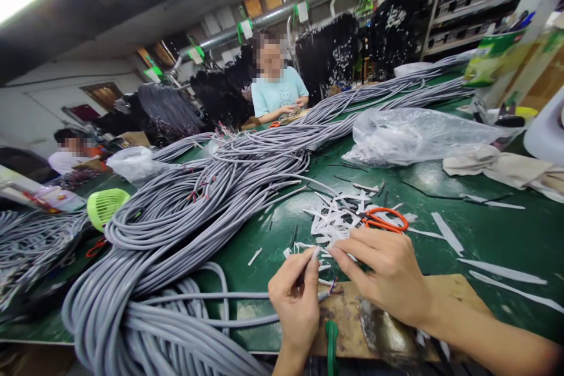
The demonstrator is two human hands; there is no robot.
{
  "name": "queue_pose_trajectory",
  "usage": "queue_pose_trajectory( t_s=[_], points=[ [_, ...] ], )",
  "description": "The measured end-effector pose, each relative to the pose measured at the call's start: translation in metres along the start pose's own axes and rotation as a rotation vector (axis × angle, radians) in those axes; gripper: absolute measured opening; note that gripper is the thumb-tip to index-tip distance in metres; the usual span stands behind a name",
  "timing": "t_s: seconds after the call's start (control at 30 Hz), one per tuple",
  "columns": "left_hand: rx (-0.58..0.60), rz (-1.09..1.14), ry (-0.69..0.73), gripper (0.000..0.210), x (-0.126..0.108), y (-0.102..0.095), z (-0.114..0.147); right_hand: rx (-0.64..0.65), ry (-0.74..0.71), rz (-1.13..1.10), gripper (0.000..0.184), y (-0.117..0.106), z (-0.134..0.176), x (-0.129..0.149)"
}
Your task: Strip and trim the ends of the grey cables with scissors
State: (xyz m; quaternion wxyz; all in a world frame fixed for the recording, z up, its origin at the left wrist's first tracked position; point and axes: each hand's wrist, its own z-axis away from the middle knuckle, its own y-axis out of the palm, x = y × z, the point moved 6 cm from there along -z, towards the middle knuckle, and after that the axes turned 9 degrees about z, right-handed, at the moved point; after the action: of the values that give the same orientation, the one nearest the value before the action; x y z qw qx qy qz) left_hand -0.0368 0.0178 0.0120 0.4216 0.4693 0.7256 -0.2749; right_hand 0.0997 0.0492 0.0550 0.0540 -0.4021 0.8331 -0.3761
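Note:
Near the front edge of the green table, my left hand [296, 296] is closed, its thumb and forefinger pinched at a small pale bit too small to name. A grey cable [229, 295] runs in behind its curled fingers, and thin coloured wires [335, 286] stick out on the other side. My right hand [388, 273] faces it, thumb and forefinger pressed together close to the left fingertips. What lies in that pinch is hidden. White scrap strips [328, 220] are heaped just beyond, with orange-handled scissors [388, 219] beside them.
Big coils of grey cable [176, 211] cover the left and middle of the table [497, 229]. A wooden board [458, 294] with a green clamp [331, 341] sits at the front edge. A clear plastic bag [409, 135] lies at right. Across the table sits a person [279, 97].

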Motion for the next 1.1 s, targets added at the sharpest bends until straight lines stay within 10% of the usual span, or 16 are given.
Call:
queue_pose_trajectory(
  t_s=[0.63, 0.87, 1.1],
  points=[
    [0.228, -0.299, 0.175, 0.015, -0.002, 0.013, 0.009, -0.113, -0.011, 0.245, 0.029, 0.006, 0.008, 0.0],
    [0.182, -0.211, 0.074, 0.018, -0.001, 0.007, 0.001, 0.079, 0.015, -0.264, 0.014, 0.012, -0.001, -0.008],
    [0.425, -0.192, 0.177, 0.017, 0.001, 0.021, 0.006, 0.417, 0.099, -0.196, 0.014, 0.025, 0.0, -0.022]
  ],
)
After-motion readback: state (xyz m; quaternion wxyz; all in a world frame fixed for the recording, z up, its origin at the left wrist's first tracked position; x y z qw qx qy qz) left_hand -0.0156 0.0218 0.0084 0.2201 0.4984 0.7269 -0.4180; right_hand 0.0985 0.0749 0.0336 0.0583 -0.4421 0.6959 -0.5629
